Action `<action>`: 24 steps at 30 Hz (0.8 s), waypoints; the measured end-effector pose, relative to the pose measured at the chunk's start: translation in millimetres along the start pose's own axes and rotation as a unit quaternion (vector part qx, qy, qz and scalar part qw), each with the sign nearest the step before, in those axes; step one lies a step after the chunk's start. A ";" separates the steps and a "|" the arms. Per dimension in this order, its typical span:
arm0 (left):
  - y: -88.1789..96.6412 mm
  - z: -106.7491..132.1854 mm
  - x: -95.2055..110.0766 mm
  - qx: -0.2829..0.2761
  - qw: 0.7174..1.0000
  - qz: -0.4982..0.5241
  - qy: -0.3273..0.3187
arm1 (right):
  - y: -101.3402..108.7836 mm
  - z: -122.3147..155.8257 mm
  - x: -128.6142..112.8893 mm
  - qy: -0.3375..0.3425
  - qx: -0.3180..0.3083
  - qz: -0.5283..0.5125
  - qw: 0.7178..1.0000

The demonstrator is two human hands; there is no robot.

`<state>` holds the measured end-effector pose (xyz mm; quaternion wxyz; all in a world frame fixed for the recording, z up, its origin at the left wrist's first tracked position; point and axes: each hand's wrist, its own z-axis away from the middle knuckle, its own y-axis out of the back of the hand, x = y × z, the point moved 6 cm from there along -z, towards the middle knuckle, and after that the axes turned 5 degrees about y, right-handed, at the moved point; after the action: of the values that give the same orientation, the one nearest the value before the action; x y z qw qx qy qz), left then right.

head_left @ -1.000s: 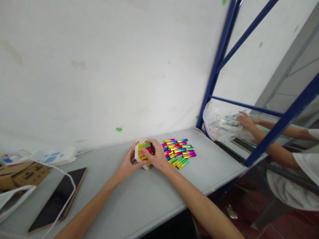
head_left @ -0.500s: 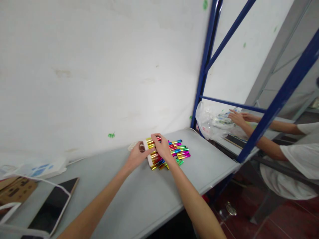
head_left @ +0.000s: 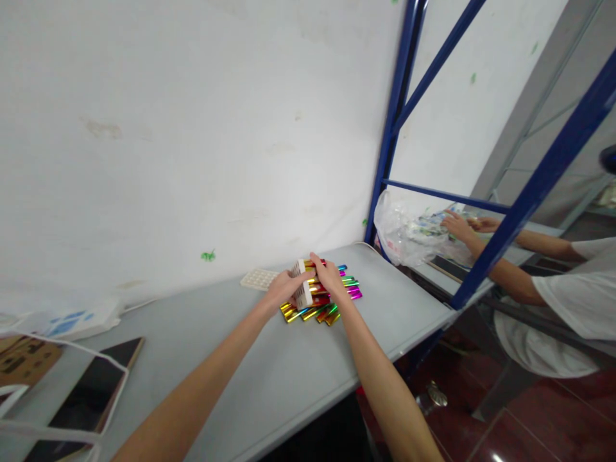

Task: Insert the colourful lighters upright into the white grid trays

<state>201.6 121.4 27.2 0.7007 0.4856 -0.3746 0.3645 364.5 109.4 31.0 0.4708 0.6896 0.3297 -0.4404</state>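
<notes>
My left hand (head_left: 283, 287) is closed on the edge of a white holed rack (head_left: 303, 296), tipped on its side. Shiny metallic tubes (head_left: 319, 300) in red and gold stick out of the rack's right side. Over these tubes my right hand (head_left: 330, 280) is curled, its fingers partly hiding them. More loose tubes (head_left: 308, 314) in gold, green, blue and purple lie on the grey table below and to the right. Behind my left hand a second white holed tray (head_left: 258, 279) rests flat near the wall.
A dark tablet-like slab (head_left: 91, 391), a cardboard piece (head_left: 24, 362) and a white box (head_left: 77, 322) lie at the left with white cord across. At the right stand blue frame posts (head_left: 385, 154), a plastic bag (head_left: 402, 237) and another person's hands (head_left: 457, 224).
The rack has been lifted and turned, and its holed face now shows towards my left hand. Both hands have shifted slightly right with it, uncovering the flat tray and the gold tubes below.
</notes>
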 end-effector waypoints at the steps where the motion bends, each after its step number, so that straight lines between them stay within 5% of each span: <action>1: 0.7 -0.7 1.0 0.005 1.000 -0.004 0.001 | -0.2 -1.7 1.0 0.007 0.007 0.002 1.000; 9: -1.0 -1.4 6.4 -0.002 1.000 -0.025 -0.004 | -4.9 -14.6 8.1 0.102 0.043 0.027 0.993; 24: 4.6 4.7 10.6 0.026 0.994 -0.100 -0.018 | -4.7 -20.7 16.3 0.154 0.024 0.097 0.983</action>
<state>201.6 119.7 39.6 0.7140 0.5450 -0.3272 0.2934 373.0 131.1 17.9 0.4381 0.7889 0.3195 -0.2891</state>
